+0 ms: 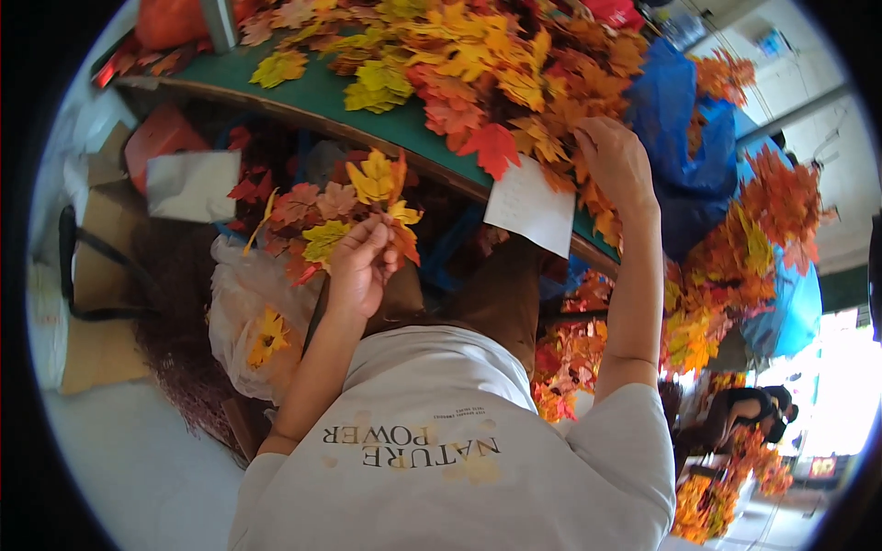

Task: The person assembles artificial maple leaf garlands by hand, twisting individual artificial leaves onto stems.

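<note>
As your left hand (361, 264) pinches seemingly light, flimsy leaves (372, 178), grip their bases; your right hand (617, 162) has unclear hold.

A white sheet of paper (542, 216) overhangs the edge of the green-topped table (308, 103) right of the frame's centre. At the upper left stand a metal post (220, 23) and a red bag (170, 25). A blue plastic bag (666, 115) fills the upper right. On the left are a pale card (193, 185), a cardboard box (108, 317) and a whitish plastic bag (241, 312). A co-worker (735, 413) bends at the lower right.
</note>
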The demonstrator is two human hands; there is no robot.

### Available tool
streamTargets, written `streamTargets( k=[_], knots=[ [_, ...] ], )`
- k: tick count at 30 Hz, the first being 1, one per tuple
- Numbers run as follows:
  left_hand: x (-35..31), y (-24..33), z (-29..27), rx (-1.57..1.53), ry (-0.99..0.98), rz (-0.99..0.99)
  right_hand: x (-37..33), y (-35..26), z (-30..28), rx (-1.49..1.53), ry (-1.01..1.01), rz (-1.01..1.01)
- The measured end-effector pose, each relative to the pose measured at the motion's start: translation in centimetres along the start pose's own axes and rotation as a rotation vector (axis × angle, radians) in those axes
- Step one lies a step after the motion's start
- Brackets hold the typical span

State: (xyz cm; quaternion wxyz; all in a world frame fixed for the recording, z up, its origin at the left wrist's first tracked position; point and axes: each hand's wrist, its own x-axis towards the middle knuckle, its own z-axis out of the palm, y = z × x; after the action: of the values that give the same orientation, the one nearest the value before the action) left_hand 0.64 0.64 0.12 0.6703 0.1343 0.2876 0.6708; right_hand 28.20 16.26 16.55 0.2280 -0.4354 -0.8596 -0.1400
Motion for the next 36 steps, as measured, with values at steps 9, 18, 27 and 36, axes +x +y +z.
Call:
streamTargets(
  k=[9,18,27,36],
  knots=[
    [0.0,0.3,-0.5,-0.034,0.007,-0.011,6.5,-2.0,6.8,0.152,-0.154,-0.074],
    [0.2,0.9,-0.3,-0.028,0.023,-0.005,7.0,-1.9,9.0,-0.017,-0.175,-0.228],
    [0.1,0.4,-0.6,-0.034,-0.004,-0.009,6.4,-0.9,8.4,-0.029,-0.255,-0.429],
    [-0.2,0.5,-0.2,0.019,-0.004,-0.018,6.9,3.4,8.3,0.660,0.395,0.309]
  ],
)
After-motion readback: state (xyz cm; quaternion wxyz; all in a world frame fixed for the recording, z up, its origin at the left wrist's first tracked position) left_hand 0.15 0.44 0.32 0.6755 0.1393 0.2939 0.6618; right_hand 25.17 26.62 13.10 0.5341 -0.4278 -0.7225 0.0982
